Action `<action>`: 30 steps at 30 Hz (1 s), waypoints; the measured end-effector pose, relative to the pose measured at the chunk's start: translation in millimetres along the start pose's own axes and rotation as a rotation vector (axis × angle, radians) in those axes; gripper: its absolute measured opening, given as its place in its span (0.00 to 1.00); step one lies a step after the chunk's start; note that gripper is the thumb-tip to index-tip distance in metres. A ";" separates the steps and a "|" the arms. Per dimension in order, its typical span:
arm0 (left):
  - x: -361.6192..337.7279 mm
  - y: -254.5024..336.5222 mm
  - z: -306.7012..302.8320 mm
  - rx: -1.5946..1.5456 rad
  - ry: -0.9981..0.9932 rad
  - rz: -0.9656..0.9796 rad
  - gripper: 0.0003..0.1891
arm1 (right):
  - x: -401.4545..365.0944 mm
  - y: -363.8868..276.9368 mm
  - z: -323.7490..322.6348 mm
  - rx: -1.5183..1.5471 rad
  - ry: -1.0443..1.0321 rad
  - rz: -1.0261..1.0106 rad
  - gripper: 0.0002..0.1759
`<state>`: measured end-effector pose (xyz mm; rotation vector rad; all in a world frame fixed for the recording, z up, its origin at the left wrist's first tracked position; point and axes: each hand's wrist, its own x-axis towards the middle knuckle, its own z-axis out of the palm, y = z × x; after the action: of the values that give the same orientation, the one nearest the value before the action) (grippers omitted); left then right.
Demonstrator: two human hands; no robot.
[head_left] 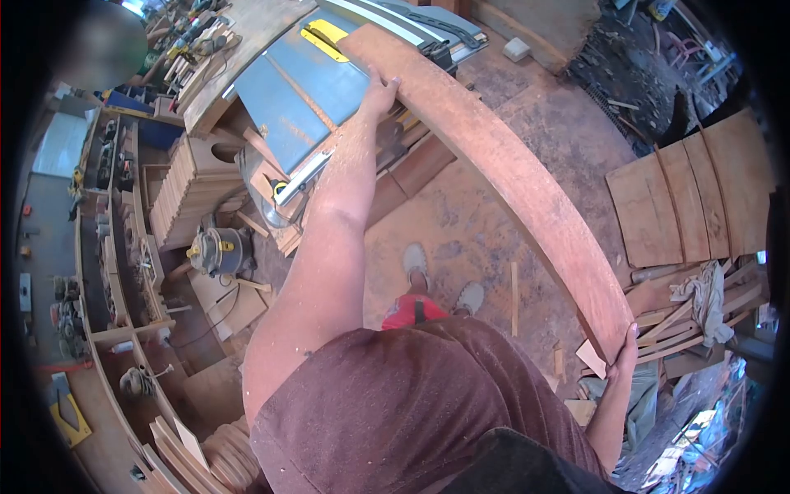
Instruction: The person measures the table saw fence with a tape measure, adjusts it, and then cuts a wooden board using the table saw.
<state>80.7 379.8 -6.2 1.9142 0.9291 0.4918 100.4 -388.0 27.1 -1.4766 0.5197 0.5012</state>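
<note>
A long reddish-brown wooden board (pixel 510 169), which looks curved in this wide view, stretches from the table saw (pixel 304 107) down to my right side. Near its far end, my left hand (pixel 380 90) grips the board's left edge, thumb on top. My right hand (pixel 625 352) holds the near end, its fingers partly hidden by the wood. The board's far end lies over the saw's blue-grey top, beside the yellow insert plate (pixel 325 39). Sawdust clings to my left forearm.
On the left, a shop vacuum (pixel 220 251) stands by stacked wood pieces (pixel 177 193) and long shelves (pixel 123 272) with tools. Wooden panels (pixel 691 202) and offcuts (pixel 699 317) lie at right. A thin wood strip (pixel 514 298) rests on the dusty floor near my feet.
</note>
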 end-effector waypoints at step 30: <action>3.2 11.8 -1.5 0.009 0.021 -0.060 0.46 | 16.8 7.0 -10.6 0.022 0.005 -0.022 0.31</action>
<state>86.5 379.7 4.7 1.8870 1.0011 0.4739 109.2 -398.4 11.0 -1.4616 0.5114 0.4731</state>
